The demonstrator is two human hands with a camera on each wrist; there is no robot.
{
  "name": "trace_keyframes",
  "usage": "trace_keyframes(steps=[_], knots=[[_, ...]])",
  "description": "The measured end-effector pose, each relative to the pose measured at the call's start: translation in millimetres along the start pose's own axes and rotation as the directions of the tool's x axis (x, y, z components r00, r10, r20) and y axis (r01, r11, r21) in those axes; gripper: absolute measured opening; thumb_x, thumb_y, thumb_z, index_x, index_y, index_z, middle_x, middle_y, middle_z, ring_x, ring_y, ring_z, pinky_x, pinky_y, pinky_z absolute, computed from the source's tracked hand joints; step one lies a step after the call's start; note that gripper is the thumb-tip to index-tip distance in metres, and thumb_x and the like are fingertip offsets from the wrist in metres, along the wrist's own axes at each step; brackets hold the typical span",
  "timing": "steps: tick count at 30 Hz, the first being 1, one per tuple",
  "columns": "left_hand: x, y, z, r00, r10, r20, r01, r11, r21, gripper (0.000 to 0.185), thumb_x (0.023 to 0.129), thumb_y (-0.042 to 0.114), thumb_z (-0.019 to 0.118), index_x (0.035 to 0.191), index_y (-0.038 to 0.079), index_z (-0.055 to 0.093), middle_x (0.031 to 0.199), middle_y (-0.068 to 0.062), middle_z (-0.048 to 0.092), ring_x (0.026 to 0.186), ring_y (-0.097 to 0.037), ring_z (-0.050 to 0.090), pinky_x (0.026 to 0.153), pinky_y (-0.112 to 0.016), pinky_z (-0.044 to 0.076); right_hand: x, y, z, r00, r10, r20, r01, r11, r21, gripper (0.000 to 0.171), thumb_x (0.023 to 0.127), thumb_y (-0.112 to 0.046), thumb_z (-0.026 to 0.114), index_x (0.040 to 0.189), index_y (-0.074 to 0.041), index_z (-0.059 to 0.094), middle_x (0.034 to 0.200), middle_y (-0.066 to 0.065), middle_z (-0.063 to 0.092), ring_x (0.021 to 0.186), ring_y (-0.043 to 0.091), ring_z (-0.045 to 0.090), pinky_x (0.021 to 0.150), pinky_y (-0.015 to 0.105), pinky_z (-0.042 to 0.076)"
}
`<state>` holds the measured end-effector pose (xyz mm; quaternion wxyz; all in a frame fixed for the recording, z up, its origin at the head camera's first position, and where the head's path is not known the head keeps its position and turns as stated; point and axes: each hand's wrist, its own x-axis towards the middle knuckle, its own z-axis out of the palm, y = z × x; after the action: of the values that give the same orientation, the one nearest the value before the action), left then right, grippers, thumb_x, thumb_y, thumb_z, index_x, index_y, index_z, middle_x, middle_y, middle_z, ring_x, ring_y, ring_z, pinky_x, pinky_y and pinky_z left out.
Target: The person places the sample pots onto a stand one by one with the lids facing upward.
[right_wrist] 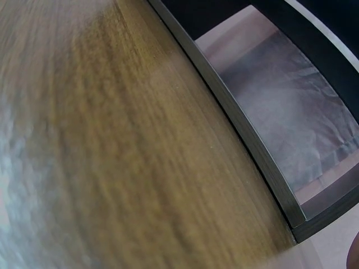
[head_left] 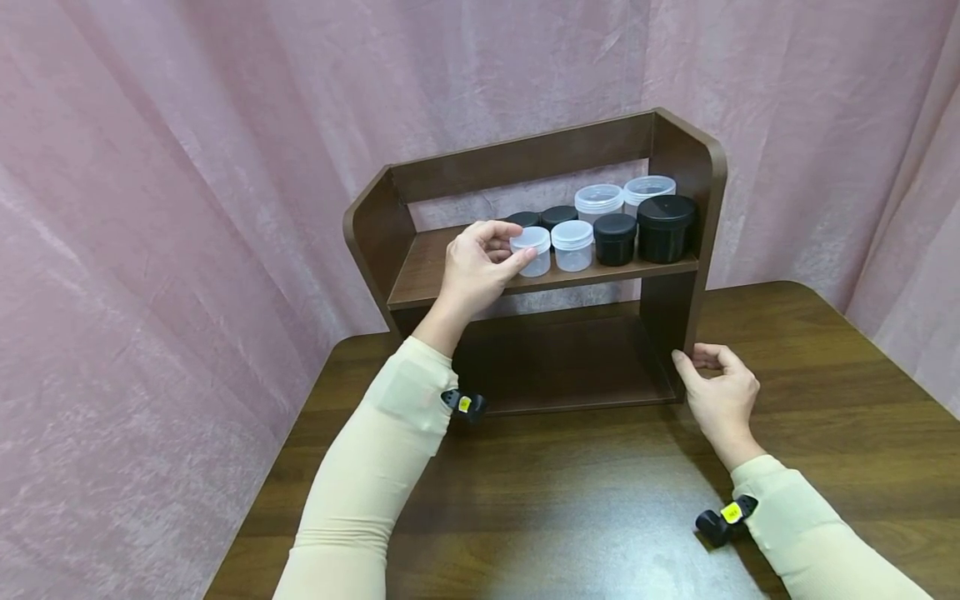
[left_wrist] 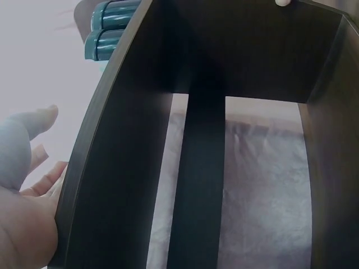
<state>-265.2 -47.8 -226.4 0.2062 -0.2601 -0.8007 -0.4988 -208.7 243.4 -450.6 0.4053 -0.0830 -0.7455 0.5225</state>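
My left hand (head_left: 480,267) reaches over the shelf's upper board with thumb and index finger around the leftmost clear jar (head_left: 534,265), which has a translucent white lid. That jar is washed out in the left wrist view, where the thumb and fingers (left_wrist: 47,182) show beside the board's edge. A second clear jar (head_left: 573,250) stands just right of it. My right hand (head_left: 723,396) grips the lower front edge of the brown wooden shelf's (head_left: 675,325) right side panel, thumb in front. Only a sliver of this hand shows in the right wrist view.
On the upper board stand a small black jar (head_left: 615,240), a larger black jar (head_left: 666,229), two taller clear jars (head_left: 600,202) and two black-lidded jars (head_left: 558,215) behind. The shelf stands on a wooden table (head_left: 570,492) before a pink curtain (head_left: 247,167).
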Motion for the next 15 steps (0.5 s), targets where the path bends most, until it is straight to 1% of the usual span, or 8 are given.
trace_keyframes(steps=[6,9,15], knots=[[-1.0,-0.3,2.5,1.0,0.005,-0.011,-0.005,1.0,0.003,0.033,0.079,0.019,0.081,0.105,0.004,0.069,0.097,-0.006,0.062,0.084,-0.013,0.066,0.074,-0.022,0.055,1.3,0.2,-1.5,1.0,-0.002,-0.004,0.002,1.0,-0.004,0.026,0.079,-0.026,0.08,0.093,-0.006,0.071,0.084,0.002,0.068,0.068,-0.005,0.054,0.058,0.011,0.037],[-1.8,-0.4,3.2,1.0,0.001,-0.011,-0.001,1.0,-0.003,0.033,0.079,0.019,0.081,0.106,0.005,0.069,0.098,-0.006,0.061,0.084,-0.013,0.066,0.074,-0.023,0.055,1.3,-1.1,-2.0,1.0,-0.004,-0.003,0.004,1.0,-0.007,0.026,0.079,-0.028,0.08,0.093,-0.007,0.071,0.084,0.003,0.067,0.068,-0.004,0.055,0.058,0.012,0.037],[-2.9,-0.9,3.5,1.0,-0.012,-0.013,0.012,1.0,-0.004,0.034,0.079,0.018,0.081,0.107,0.004,0.069,0.099,-0.007,0.061,0.084,-0.014,0.066,0.074,-0.023,0.055,1.6,0.2,-1.6,1.0,0.004,0.002,-0.004,1.0,-0.003,0.026,0.079,-0.027,0.08,0.093,-0.006,0.071,0.083,0.001,0.067,0.067,-0.005,0.054,0.057,0.011,0.037]])
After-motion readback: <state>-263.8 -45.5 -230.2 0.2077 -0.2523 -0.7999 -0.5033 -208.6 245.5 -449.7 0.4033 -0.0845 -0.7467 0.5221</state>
